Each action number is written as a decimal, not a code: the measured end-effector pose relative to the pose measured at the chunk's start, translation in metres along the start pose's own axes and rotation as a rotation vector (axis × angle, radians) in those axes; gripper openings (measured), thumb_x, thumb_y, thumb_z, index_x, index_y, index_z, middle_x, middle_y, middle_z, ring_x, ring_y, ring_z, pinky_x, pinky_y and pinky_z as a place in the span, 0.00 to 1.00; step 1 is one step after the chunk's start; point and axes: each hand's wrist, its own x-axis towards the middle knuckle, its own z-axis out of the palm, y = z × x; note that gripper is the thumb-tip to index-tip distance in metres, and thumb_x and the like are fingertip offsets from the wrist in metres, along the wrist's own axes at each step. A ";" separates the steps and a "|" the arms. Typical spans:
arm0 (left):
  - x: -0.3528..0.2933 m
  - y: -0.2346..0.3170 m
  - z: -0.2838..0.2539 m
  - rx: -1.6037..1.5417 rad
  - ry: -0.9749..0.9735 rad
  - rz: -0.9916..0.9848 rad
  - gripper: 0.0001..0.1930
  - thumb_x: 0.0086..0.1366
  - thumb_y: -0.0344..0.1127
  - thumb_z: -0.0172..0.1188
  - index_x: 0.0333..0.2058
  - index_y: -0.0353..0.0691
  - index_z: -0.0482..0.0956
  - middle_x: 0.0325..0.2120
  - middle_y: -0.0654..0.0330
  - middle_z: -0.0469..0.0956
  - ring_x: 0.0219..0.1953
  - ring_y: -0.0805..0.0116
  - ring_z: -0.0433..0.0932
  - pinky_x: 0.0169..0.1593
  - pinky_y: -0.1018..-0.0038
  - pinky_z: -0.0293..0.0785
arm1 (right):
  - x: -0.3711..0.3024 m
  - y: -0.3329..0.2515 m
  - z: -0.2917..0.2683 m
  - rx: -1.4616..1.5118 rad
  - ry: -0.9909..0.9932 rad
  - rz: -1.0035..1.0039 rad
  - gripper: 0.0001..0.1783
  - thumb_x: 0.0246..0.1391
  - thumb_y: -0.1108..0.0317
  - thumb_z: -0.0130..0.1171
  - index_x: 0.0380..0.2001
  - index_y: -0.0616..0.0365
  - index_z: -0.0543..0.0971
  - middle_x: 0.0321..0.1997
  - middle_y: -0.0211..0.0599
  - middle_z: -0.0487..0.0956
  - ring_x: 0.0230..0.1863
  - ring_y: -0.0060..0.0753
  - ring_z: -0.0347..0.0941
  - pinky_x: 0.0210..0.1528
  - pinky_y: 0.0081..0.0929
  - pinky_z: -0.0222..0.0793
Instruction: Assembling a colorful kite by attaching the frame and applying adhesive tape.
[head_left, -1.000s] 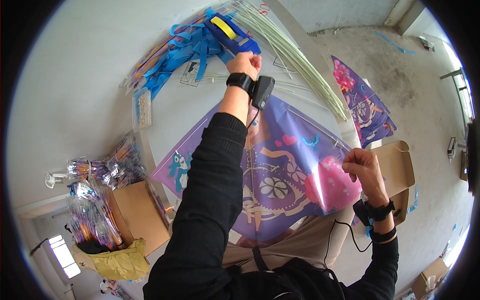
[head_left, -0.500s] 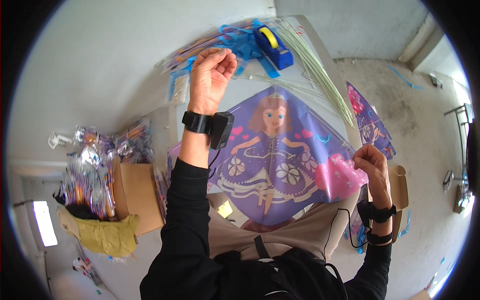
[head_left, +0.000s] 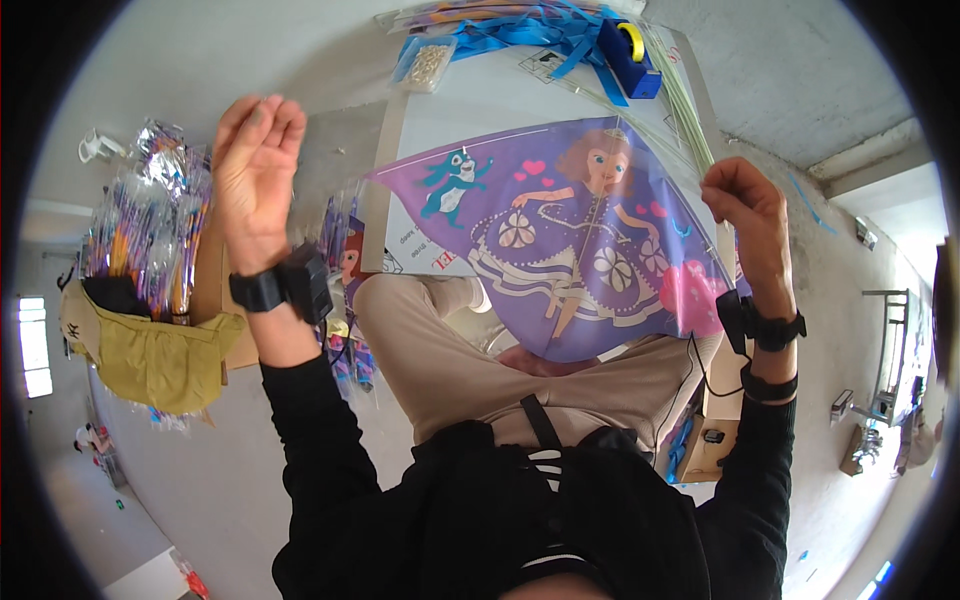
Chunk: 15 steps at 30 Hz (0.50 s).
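Note:
A purple kite sail (head_left: 580, 240) printed with a dressed figure, hearts and a small blue animal lies across the table's near side, its lower part hanging over my lap. My left hand (head_left: 258, 165) is raised to the left, beyond the sail's left tip. Its fingers are drawn together against the thumb; anything between them is too small to make out. Beside the sail's right edge, near the pale rods (head_left: 690, 110), my right hand (head_left: 750, 205) is held in a pinch. What it grips, if anything, is hidden by the fingers. Both wrists carry black strapped devices.
On the far side of the pale table (head_left: 490, 90) lie blue ribbons (head_left: 500, 38), a blue tape dispenser (head_left: 630, 75) and a clear bag of small pale pieces (head_left: 430, 68). Packaged bundles (head_left: 145, 230) and an olive cloth (head_left: 150, 355) are at left. A cardboard box (head_left: 715, 440) stands at right.
My left hand has swung left from over the table's far side. My right hand has risen along the sail's right edge. The view has shifted, showing the sail's left wing.

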 end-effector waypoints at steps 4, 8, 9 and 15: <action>-0.041 0.019 -0.038 0.036 0.098 -0.002 0.07 0.65 0.23 0.61 0.41 0.38 0.80 0.43 0.50 0.83 0.48 0.55 0.81 0.60 0.58 0.76 | 0.030 -0.010 0.029 -0.015 -0.107 -0.085 0.02 0.56 0.75 0.60 0.33 0.61 0.79 0.29 0.22 0.75 0.31 0.13 0.67 0.36 0.16 0.64; -0.062 0.008 -0.066 0.074 0.274 -0.020 0.04 0.67 0.26 0.60 0.40 0.38 0.79 0.45 0.48 0.83 0.52 0.52 0.80 0.62 0.55 0.74 | 0.063 -0.011 0.055 0.043 -0.181 -0.108 0.02 0.57 0.75 0.59 0.34 0.60 0.80 0.28 0.21 0.76 0.30 0.12 0.66 0.35 0.15 0.62; -0.065 0.001 -0.072 0.081 0.309 -0.024 0.04 0.67 0.26 0.60 0.40 0.38 0.79 0.45 0.48 0.83 0.53 0.52 0.80 0.62 0.54 0.74 | 0.070 -0.010 0.060 0.063 -0.204 -0.089 0.03 0.57 0.75 0.59 0.34 0.60 0.80 0.29 0.21 0.76 0.30 0.12 0.66 0.35 0.15 0.62; -0.065 -0.040 -0.108 0.071 0.537 -0.014 0.05 0.63 0.25 0.64 0.37 0.38 0.79 0.36 0.56 0.82 0.42 0.60 0.81 0.56 0.55 0.78 | 0.105 0.000 0.079 -0.113 -0.130 -0.071 0.04 0.56 0.75 0.60 0.35 0.59 0.81 0.29 0.20 0.76 0.28 0.11 0.64 0.31 0.16 0.59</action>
